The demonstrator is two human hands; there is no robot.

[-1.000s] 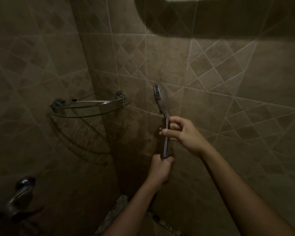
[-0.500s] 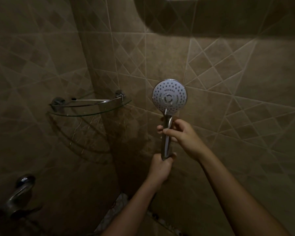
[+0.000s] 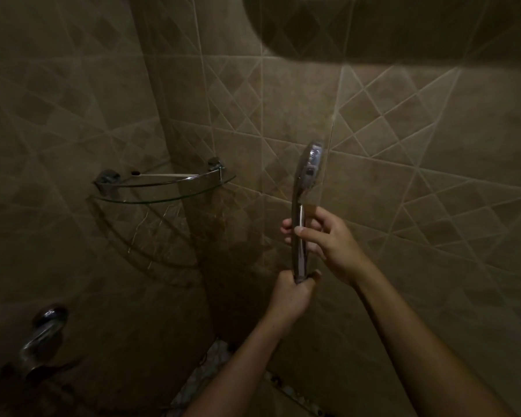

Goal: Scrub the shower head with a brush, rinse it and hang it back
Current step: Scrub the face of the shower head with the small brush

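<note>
A chrome shower head (image 3: 309, 165) stands upright in front of the brown tiled wall, seen edge-on with its spray face turned to the right. My left hand (image 3: 292, 291) is closed around the bottom end of its handle. My right hand (image 3: 322, 236) pinches the middle of the handle between thumb and fingers. No brush shows in the head view. The hose is hidden below my left hand.
A glass corner shelf (image 3: 163, 188) with a chrome rail is fixed in the wall corner at left. A chrome tap (image 3: 42, 332) juts out at lower left. A pebble floor strip (image 3: 205, 371) shows below my arms. The room is dim.
The shower head has been twisted about its handle: edge-on facing left, then face toward me, now edge-on facing right. Both hands stayed on the handle.
</note>
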